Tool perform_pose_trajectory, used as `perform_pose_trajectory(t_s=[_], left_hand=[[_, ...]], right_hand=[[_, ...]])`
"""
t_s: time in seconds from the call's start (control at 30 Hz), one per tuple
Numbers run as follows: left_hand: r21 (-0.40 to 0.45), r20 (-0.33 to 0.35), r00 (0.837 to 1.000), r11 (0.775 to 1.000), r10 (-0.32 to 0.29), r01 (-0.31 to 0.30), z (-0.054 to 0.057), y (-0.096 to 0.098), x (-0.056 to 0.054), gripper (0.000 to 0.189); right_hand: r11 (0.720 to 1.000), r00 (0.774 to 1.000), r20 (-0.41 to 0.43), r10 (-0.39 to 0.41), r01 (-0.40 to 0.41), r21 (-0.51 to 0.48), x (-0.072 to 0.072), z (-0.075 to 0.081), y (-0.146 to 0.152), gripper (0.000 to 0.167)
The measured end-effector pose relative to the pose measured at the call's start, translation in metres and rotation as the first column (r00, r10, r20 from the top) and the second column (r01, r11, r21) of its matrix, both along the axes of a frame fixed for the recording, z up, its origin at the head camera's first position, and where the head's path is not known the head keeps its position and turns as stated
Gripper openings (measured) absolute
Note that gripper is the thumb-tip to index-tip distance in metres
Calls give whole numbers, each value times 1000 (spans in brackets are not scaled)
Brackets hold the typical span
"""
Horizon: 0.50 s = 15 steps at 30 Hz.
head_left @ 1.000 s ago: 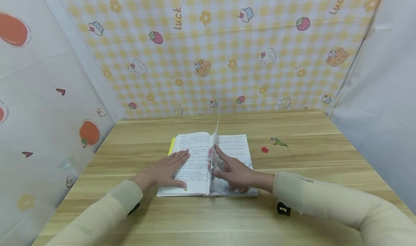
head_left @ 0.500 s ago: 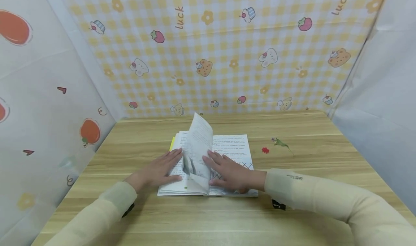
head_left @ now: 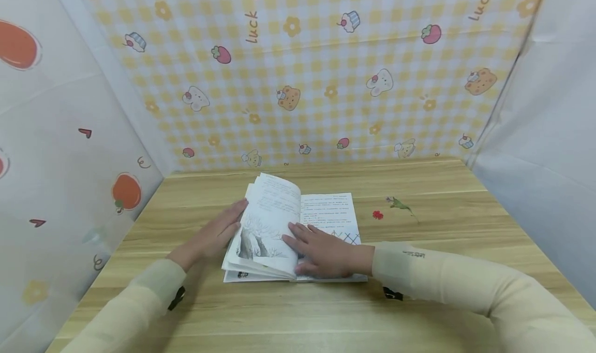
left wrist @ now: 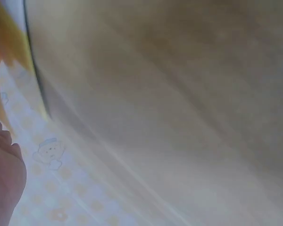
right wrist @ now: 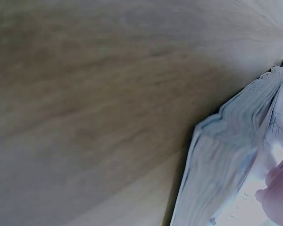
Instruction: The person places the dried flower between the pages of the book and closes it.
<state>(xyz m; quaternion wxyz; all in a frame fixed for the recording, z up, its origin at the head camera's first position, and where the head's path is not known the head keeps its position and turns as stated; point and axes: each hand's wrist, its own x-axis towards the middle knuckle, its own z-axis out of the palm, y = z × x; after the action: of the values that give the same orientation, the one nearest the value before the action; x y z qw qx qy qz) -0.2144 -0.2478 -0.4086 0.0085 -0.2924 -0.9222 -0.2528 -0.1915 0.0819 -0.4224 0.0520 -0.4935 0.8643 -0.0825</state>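
An open book (head_left: 326, 208) lies on the wooden table, printed text on its pages. A page with a grey tree drawing (head_left: 263, 239) now lies over the left side, and the left pages stand slightly raised and fanned. My left hand (head_left: 211, 239) touches their outer left edge, fingers extended; the left wrist view catches only part of this hand (left wrist: 4, 174). Near the spine my right hand (head_left: 323, 252) rests on the book with its fingers spread across the gutter. In the right wrist view the book's page edges (right wrist: 240, 117) show beside part of the right hand (right wrist: 280, 190).
Right of the book lie a small red flower (head_left: 377, 215) and a purple flower with a green stem (head_left: 399, 204) on the table (head_left: 298, 317). A yellow checked cloth (head_left: 316, 63) hangs behind, with pale sheets on both sides.
The upright page has swung over to the left and come down on the left pages. My left hand has slid left off the page face to its edge; my right hand has moved left to the gutter.
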Motion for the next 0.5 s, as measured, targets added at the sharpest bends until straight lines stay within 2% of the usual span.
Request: perform_pose_trajectory(t_s=[0.1, 0.2, 0.3, 0.4, 0.5], left_hand=[[58, 24, 1000, 998, 12, -14, 6, 1, -1, 54], [78, -2, 1000, 997, 11, -10, 13, 2, -3, 55], [50, -47, 999, 999, 6, -4, 18, 4, -7, 59], [-26, -94, 995, 1000, -9, 7, 22, 8, -11, 65], [-78, -90, 995, 997, -35, 28, 23, 16, -12, 72]], right_hand=[[1000, 1000, -16, 16, -16, 16, 1, 3, -2, 77], [998, 998, -49, 38, -36, 42, 2, 6, -3, 76], [996, 995, -82, 56, -50, 74, 2, 7, -6, 75], [993, 993, -100, 64, -54, 102, 1, 6, -9, 74], [989, 991, -113, 71, -56, 136, 1, 6, -12, 72]])
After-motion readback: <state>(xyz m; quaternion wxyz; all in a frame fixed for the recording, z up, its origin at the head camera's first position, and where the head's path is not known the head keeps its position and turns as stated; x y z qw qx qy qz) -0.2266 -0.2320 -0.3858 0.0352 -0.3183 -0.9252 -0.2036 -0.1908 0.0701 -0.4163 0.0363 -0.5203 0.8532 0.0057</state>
